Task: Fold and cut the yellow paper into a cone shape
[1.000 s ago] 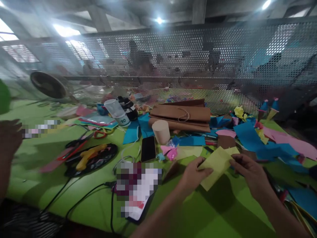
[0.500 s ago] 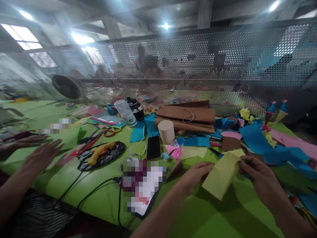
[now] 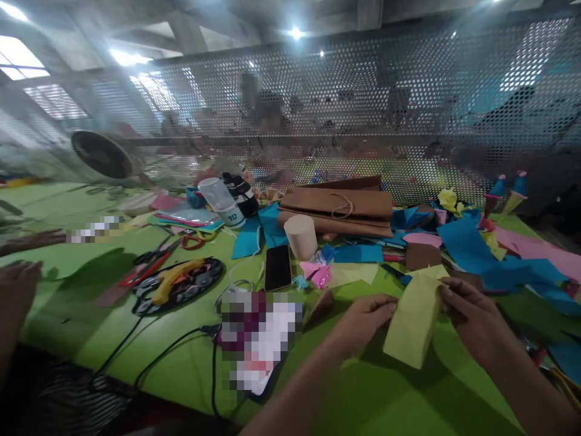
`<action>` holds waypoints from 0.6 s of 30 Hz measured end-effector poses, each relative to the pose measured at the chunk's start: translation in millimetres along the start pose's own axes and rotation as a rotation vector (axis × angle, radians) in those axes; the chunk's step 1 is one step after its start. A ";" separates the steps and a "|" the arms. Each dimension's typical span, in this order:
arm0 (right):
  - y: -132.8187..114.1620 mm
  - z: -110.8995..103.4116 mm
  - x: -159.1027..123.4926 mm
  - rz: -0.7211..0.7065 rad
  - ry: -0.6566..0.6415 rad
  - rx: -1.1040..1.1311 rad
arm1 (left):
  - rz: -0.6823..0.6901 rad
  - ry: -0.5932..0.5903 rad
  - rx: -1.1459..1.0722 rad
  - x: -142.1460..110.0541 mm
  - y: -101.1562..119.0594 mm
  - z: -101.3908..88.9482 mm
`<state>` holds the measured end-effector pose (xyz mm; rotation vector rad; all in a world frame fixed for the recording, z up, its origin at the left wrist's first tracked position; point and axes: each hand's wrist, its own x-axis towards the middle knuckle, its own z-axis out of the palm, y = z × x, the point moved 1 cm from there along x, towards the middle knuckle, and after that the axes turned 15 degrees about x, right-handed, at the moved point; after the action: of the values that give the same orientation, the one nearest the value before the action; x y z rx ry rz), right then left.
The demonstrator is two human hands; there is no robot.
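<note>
A piece of yellow paper with crease lines is held up above the green table. My left hand pinches its left edge between thumb and fingers. At the upper right edge, my right hand grips it with the fingertips. The lower end of the paper hangs free and tilts toward me. Behind it lie a brown paper piece and a flat pale yellow sheet.
Left of my hands are a dark phone, a beige roll and a glue gun on a dark tray. Brown rolled sheets lie behind. Blue paper is strewn at right. A co-worker's hand is at far left.
The yellow paper has turned slightly and hangs more upright, still in both hands. The co-worker's arms at left have drawn back toward the left edge. The view has shifted slightly.
</note>
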<state>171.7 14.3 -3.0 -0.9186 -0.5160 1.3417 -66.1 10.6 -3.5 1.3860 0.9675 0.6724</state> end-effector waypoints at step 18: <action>4.8 0.4 -3.7 0.053 -0.064 0.039 | 0.096 -0.019 0.168 -10.3 22.8 2.3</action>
<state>167.9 10.7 -5.9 -0.8645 -0.5160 1.4286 -65.7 3.0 20.5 1.5920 0.9639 0.6602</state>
